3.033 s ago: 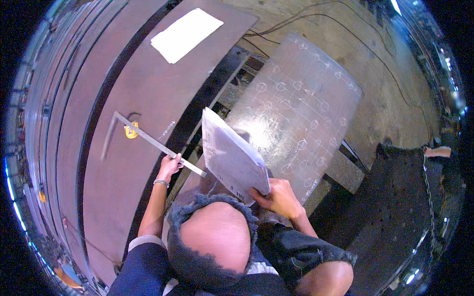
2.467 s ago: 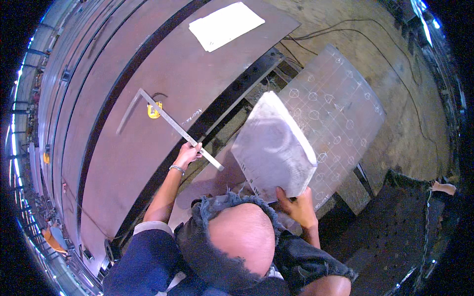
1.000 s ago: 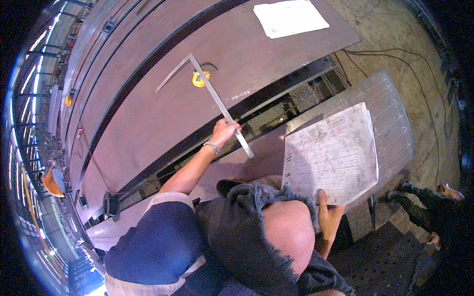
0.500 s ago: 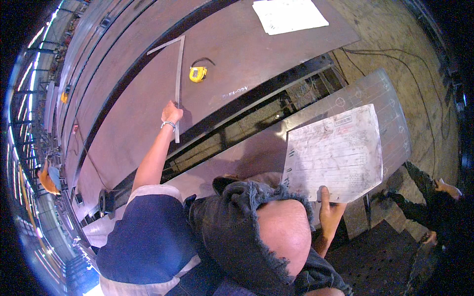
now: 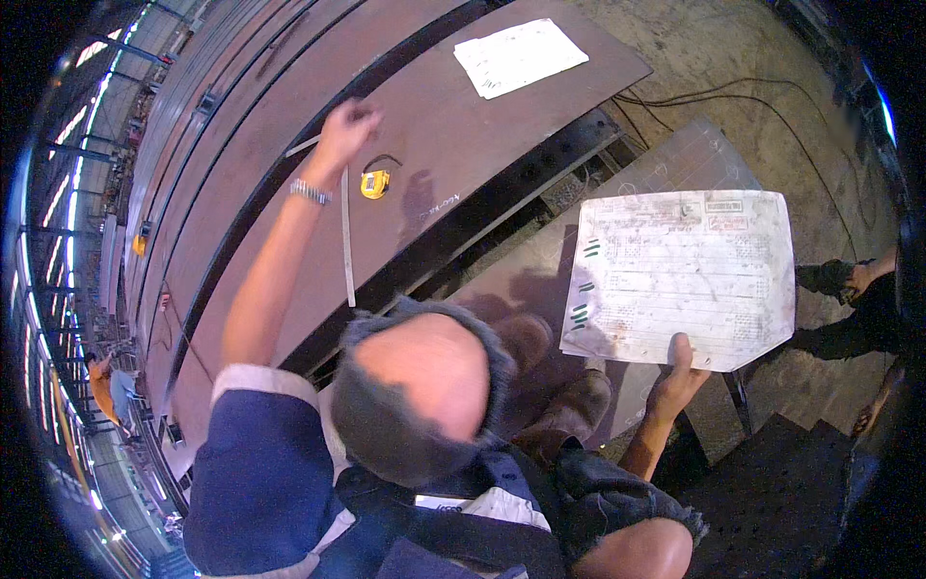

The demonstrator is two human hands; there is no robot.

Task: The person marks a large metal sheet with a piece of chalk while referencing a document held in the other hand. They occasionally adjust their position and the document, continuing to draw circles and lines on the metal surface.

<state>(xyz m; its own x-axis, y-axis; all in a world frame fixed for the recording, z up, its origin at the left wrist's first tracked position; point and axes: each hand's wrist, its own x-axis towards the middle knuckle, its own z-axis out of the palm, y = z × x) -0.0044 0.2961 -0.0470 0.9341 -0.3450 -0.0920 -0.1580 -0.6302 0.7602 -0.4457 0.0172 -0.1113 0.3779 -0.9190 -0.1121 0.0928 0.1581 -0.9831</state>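
My right hand point(image 5: 678, 381) holds a smudged sheaf of papers point(image 5: 685, 280) by its near edge, thumb on top. Green marks run down the papers' left side. My left hand point(image 5: 347, 132) is raised over a brown steel plate point(image 5: 289, 251), bracelet at the wrist. Its fingers are smeared by motion, so whether they hold anything is unclear. Beneath that hand lies a metal square point(image 5: 348, 241), its corner hidden by the hand. A yellow tape measure point(image 5: 375, 184) rests on the plate just right of the square.
More white papers point(image 5: 521, 58) lie at the plate's far end. A dark gap and beam point(image 5: 521, 188) separate it from a lower plate point(image 5: 680, 159). Cables point(image 5: 762, 87) cross the floor. Another person's arm point(image 5: 868, 280) shows at right; a person in orange point(image 5: 104, 391) is far left.
My left hand has let go of the square's long arm and moved up and away toward its corner. The held papers have shifted right and turned flatter to view. The view has shifted.
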